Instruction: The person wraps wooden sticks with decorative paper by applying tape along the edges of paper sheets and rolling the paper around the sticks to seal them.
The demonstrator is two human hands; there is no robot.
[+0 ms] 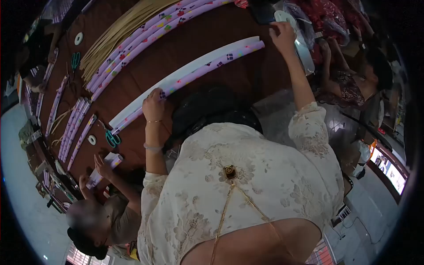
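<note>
Fingers of the left hand [153,104] are bent downward and held close together over the lilac patterned roll [203,70], a little in from its left end; whether they grip it or only press on it I cannot tell. That roll lies slantwise across the brown table [229,92] in front of the person, with a white band [137,106] along its far side. Behind the left hand, the wrist carries a thin bracelet [154,121], and the forearm runs nearly straight toward the roll.

Well past the roll's right end, the right arm stretches forward and outward. There the right hand [283,36] has its fingers loosely curved and apart, right by a white roll [285,18]; contact between them is unclear.

Just beside the lilac roll's left end lie teal-handled scissors [112,138]. Beyond its far side are two more patterned rolls [150,39] and a bundle of tan strips [117,33]. Nearer than its left end, another person's hands [102,165] are at a short lilac piece [115,161].
</note>
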